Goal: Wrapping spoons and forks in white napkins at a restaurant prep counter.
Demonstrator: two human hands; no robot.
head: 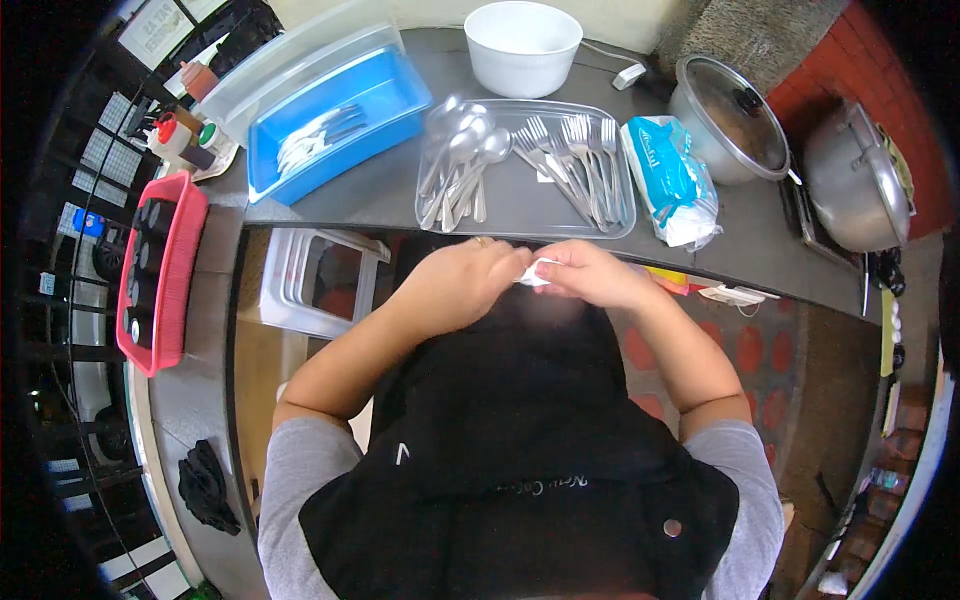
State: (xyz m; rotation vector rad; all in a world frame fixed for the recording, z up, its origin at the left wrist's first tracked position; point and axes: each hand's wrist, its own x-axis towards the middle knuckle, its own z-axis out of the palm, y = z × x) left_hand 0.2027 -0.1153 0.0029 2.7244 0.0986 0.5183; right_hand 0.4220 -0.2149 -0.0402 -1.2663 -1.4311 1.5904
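A small white tissue point(534, 273) is held between my two hands in front of the black apron, just off the counter's edge. My right hand point(581, 271) pinches it between thumb and fingers. The fingers of my left hand point(474, 276) close on its other end, slightly blurred. Whether anything is inside the tissue is hidden. Beyond my hands lies a clear plastic tray point(517, 225), with metal spoons point(469, 154) on its left and forks point(581, 161) on its right. Right of the tray rests a blue-and-white tissue pack point(664, 176).
A blue bin point(341, 161) at the left holds white-wrapped cutlery point(319, 139). Behind the tray stands a white bowl point(523, 52). Lidded pot point(731, 120) and large metal pot point(855, 180) sit at the right. A pink basket point(184, 285) holds dark cylinders; a black cloth point(206, 487) lies nearer.
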